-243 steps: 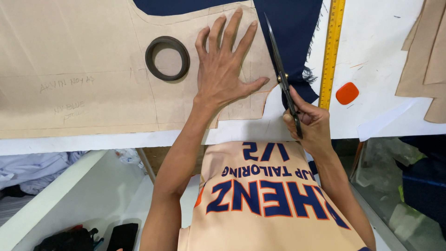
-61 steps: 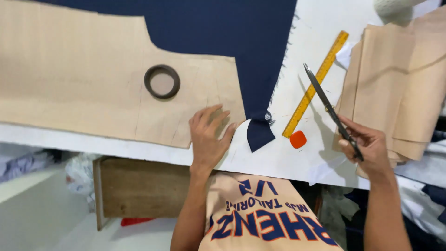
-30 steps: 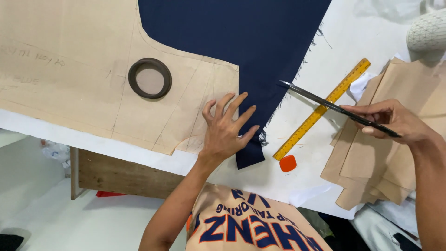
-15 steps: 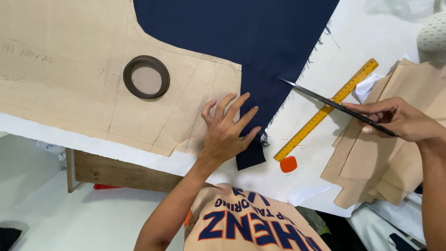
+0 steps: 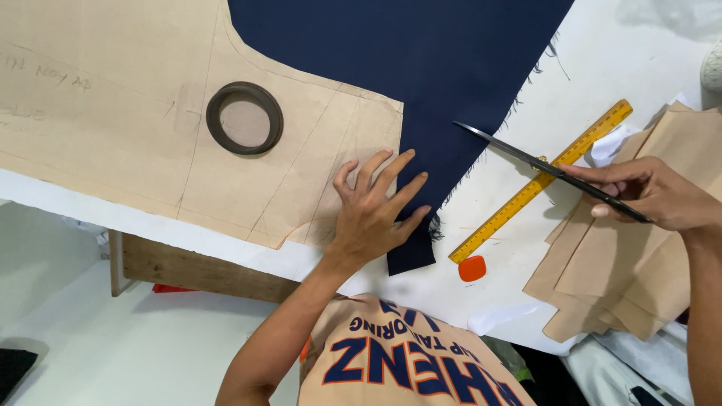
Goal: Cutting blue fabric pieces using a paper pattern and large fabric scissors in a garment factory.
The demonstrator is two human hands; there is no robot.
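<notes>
Left hand [image 5: 372, 214]: flat, fingers spread, holding nothing, pressing tan pattern [image 5: 135, 128] and blue cloth [image 5: 421, 83].
Right hand [image 5: 654, 194]: wrapped around scissors [image 5: 541, 167].
Ruler [image 5: 526, 195]: yellow, under the blades.
Ring [image 5: 244, 118]: dark, left of the flat hand.

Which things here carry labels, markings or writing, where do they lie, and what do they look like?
Paper pattern: tan sheet at upper left, faint pencilled handwriting near its left edge, left hand pressing its corner.
Ruler: long yellow strip with printed scale marks, lying diagonally on the white table, under the scissors in the right hand.
Shirt: peach, large dark blue lettering, bottom centre.
No packages, signs or screens.
</notes>
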